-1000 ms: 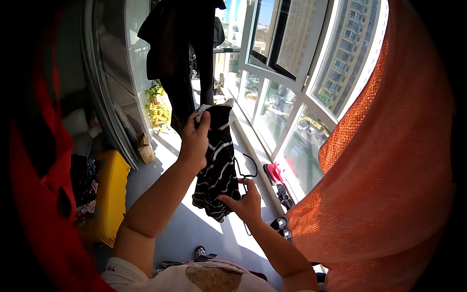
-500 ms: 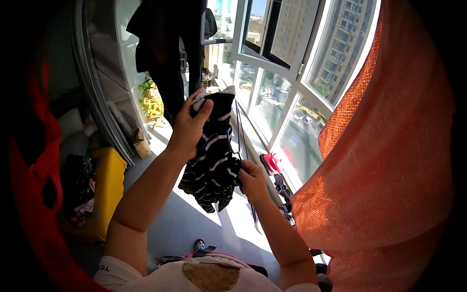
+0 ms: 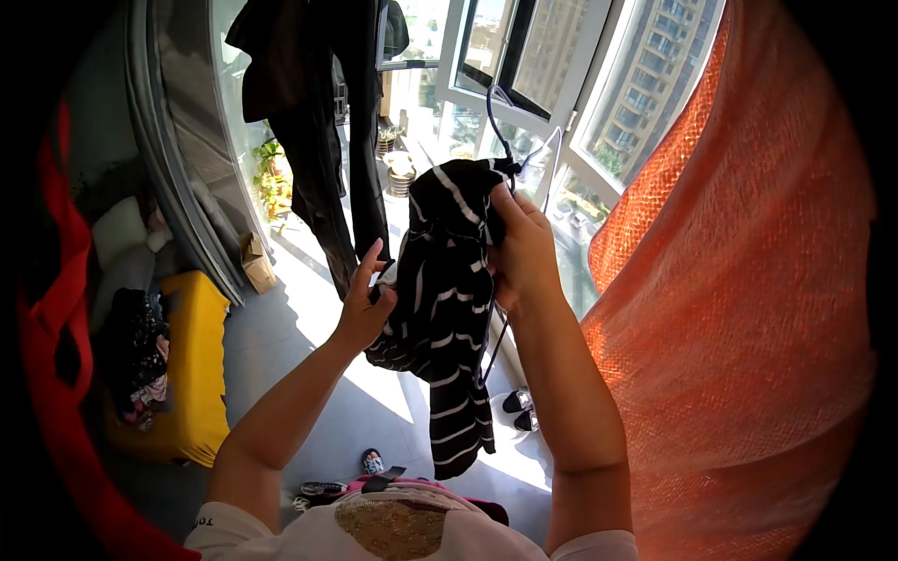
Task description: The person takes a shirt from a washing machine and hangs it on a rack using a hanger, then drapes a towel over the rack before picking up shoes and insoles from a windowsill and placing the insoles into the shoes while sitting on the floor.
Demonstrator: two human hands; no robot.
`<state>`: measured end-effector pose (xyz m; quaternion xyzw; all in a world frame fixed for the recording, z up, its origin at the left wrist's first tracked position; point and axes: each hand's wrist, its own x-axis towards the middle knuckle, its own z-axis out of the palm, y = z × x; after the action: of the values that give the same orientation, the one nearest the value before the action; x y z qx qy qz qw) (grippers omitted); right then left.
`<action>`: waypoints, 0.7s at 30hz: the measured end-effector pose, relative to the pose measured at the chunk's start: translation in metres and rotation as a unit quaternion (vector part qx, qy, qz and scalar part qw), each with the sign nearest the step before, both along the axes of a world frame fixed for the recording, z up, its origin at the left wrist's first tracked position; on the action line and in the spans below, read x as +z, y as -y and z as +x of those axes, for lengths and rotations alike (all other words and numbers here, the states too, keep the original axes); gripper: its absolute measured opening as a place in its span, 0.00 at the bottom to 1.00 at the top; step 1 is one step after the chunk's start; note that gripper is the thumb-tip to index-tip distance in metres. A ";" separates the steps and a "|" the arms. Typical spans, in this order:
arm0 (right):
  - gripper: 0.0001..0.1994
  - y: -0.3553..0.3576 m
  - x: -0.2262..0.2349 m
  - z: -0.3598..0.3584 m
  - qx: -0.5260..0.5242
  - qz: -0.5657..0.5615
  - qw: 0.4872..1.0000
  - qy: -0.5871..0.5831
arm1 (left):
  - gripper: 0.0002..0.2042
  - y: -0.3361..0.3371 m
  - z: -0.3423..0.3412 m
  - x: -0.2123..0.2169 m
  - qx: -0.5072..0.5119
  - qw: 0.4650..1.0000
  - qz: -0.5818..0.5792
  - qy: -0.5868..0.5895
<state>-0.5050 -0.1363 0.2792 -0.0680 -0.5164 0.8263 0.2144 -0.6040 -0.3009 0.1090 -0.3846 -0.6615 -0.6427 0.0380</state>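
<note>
A black garment (image 3: 456, 299) with white stripes hangs in front of me, its lower part dangling toward the floor. My right hand (image 3: 526, 245) grips its upper right edge. Beside that hand, a thin dark and pale loop (image 3: 490, 112), which looks like part of a wire hanger, sticks up above the cloth. At the garment's left side is my left hand (image 3: 360, 307), its thumb and forefinger apart. A whitish bit of cloth shows between them, and the other fingers are partly hidden.
Dark trousers (image 3: 313, 140) hang ahead on the left. A large orange cloth (image 3: 730, 355) fills the right side, by the windows (image 3: 524, 56). At left stand a yellow seat (image 3: 201, 365) with clothes on it and a small cardboard box (image 3: 256, 262). Shoes (image 3: 520, 409) lie on the floor.
My right hand has risen to the garment's top. My left hand has come down from the top to its left side. The garment now hangs longer, and the thin loop shows above it.
</note>
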 end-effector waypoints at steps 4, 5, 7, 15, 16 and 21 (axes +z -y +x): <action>0.16 -0.011 -0.009 -0.010 0.021 0.144 0.986 0.081 | 0.30 -0.027 0.029 0.040 -0.129 0.989 -0.048 0.056; 0.18 -0.012 -0.010 -0.015 -0.020 0.193 0.976 0.095 | 0.22 -0.029 0.035 0.057 -0.128 0.983 -0.083 0.102; 0.25 -0.023 -0.020 -0.023 -0.094 0.253 0.957 0.105 | 0.12 -0.038 0.035 0.072 -0.096 0.975 -0.094 0.177; 0.20 -0.029 -0.170 0.019 -0.144 0.249 0.935 0.210 | 0.13 -0.034 -0.007 0.101 -0.089 0.858 0.110 0.494; 0.19 -0.015 -0.198 0.025 -0.140 0.242 0.935 0.219 | 0.14 -0.033 -0.012 0.102 -0.079 0.848 0.115 0.511; 0.19 0.043 -0.242 0.033 -0.006 -0.053 0.966 0.252 | 0.16 -0.021 -0.011 0.123 -0.151 0.810 0.189 0.534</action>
<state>-0.4717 -0.1793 0.0372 -0.2888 -0.5087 0.8073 0.0784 -0.6149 -0.2795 0.2323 -0.0608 -0.3768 -0.8568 -0.3468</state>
